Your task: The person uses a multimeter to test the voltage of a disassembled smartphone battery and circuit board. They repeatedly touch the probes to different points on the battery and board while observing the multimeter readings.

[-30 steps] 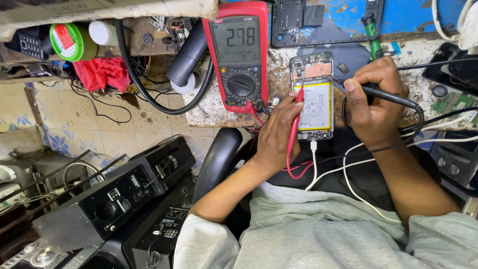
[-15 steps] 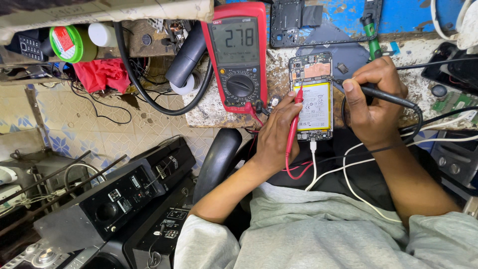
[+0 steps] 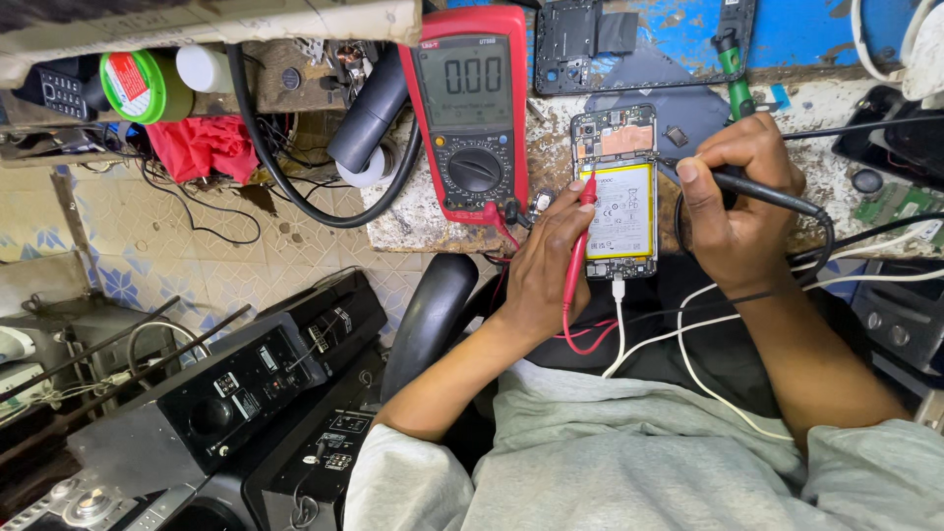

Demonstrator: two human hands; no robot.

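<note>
Looking steeply down from head height, close over the lap, facing forward onto the surface (image 3: 413, 221) edge, taking in both forearms, floor on the left. Single view only.

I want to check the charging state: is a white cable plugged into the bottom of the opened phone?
Yes, a white cable enters the bottom edge of the opened phone with the yellow battery.

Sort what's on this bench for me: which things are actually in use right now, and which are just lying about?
In use:
left hand holding thin red probe
right hand holding black probe
opened phone with yellow battery
red digital multimeter
white cable plugged into phone

Lying about:
green tape roll
red cloth
green-handled screwdriver
black phone back frame
</note>
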